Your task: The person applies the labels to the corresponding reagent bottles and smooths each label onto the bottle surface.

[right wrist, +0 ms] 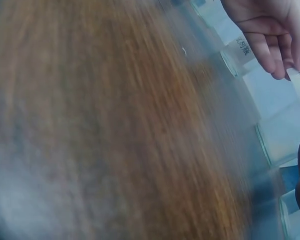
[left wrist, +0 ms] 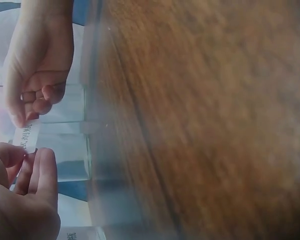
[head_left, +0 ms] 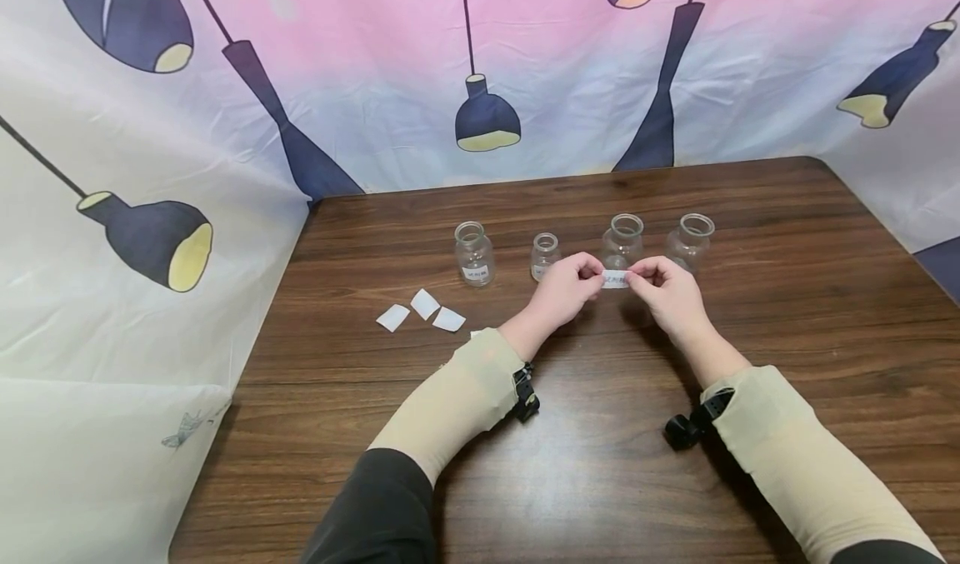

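A small white label (head_left: 615, 279) with printed characters is stretched between both hands, in front of a clear glass jar (head_left: 622, 237). My left hand (head_left: 564, 287) pinches its left end between thumb and fingers. The opposite end is pinched by my right hand (head_left: 672, 299). In the left wrist view the label (left wrist: 27, 135) spans the gap between the two sets of fingertips. Left of the hands stand a large glass jar (head_left: 472, 247) and a smaller glass jar (head_left: 545, 247), each bearing a white label low on its front.
Another glass jar (head_left: 693, 235) stands at the right, partly hidden by the right hand. Several white paper pieces (head_left: 424, 304) lie left of the hands, one partly covered by the left sleeve. The brown wooden table (head_left: 570, 481) meets a printed cloth (head_left: 405, 106) at its back edge.
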The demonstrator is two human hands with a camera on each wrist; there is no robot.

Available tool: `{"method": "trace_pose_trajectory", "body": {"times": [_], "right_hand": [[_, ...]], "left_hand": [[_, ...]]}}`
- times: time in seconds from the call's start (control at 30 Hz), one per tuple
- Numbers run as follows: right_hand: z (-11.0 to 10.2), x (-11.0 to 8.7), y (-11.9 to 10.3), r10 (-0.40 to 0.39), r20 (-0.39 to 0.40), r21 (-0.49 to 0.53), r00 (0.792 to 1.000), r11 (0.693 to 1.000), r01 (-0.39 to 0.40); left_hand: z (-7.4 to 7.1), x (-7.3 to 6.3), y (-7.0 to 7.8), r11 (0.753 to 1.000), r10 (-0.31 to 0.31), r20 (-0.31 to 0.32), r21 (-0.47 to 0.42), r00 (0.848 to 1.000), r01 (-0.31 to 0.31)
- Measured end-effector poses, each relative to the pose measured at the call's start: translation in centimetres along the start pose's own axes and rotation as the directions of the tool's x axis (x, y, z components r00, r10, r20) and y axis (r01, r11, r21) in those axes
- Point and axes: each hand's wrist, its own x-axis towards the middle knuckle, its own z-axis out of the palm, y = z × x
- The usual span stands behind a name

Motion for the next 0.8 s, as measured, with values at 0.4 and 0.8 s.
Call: {"method": "trace_pose_trajectory", "body": {"times": [0.4, 0.8], "right_hand": [[-0.4, 0.3, 0.0, 0.039, -0.033, -0.05, 0.999, 0.998, -0.04], [-0.2, 0.9, 0.7, 0.011, -0.023, -0.173, 1.0, 0.985, -0.015]], "left_hand": [[0.7, 1.2, 0.1, 0.98, 0.025, -0.019, 0.197, 1.0, -0.021], [1.1, 1.7, 0.1, 0.935, 0.025, -0.061, 0.355, 0.998, -0.002]]}}
